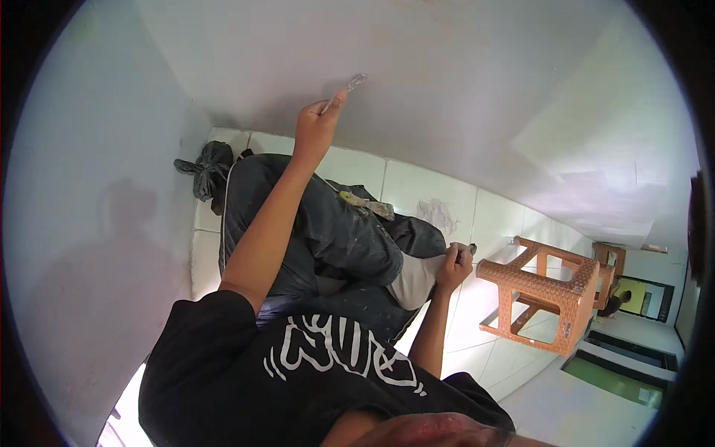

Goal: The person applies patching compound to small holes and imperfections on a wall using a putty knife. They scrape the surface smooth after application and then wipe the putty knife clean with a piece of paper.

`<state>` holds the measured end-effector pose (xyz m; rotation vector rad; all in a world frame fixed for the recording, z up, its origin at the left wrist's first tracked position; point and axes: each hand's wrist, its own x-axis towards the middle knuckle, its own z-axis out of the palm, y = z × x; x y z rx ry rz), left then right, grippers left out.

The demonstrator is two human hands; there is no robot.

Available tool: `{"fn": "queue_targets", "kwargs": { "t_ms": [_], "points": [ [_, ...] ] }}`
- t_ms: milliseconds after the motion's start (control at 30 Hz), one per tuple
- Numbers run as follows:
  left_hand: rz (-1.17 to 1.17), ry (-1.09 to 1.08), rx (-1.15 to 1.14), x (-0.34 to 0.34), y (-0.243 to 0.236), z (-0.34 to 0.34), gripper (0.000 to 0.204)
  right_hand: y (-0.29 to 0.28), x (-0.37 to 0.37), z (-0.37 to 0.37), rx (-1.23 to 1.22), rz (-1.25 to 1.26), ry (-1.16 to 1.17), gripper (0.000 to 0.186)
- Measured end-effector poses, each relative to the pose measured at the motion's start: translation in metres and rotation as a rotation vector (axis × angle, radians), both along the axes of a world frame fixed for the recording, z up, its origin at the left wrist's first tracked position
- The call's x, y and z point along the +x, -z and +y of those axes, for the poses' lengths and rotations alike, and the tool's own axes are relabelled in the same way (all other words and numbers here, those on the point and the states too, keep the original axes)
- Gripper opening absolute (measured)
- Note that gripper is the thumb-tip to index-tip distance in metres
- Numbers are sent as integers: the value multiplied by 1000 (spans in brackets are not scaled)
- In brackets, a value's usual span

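Observation:
My left hand [316,127] is raised near the pale wall [454,82], closed on a thin, speckled scraper-like tool [356,80]. My right hand [455,264] is beside my bent legs [320,223], fingers curled around a small dark item, mostly hidden. A putty knife with a yellowish handle [350,199] and a stained blade lies across my dark, dusty trousers, between my two hands. Light grey fabric [417,283] covers part of my lower leg next to my right hand.
I sit low on white floor tiles [357,167] in a corner beside a second wall [89,253]. A black plastic bag [208,167] lies at left. A woven-look orange stool [506,274] is on the right, with another behind. A person [616,303] is farther back near doorways.

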<state>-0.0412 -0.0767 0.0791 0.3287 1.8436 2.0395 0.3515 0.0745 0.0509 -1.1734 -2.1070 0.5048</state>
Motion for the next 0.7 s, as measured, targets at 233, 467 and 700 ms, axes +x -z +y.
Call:
{"fn": "queue_targets", "kwargs": {
  "t_ms": [233, 467, 700],
  "points": [
    [5, 239, 287, 10, 7, 4, 40, -2, -2, 0, -20, 33, -6, 17],
    [-15, 201, 145, 8, 20, 12, 38, -3, -4, -1, 28, 9, -9, 17],
    [224, -28, 2, 16, 11, 15, 50, 1, 1, 1, -9, 15, 20, 17]
  ]
}}
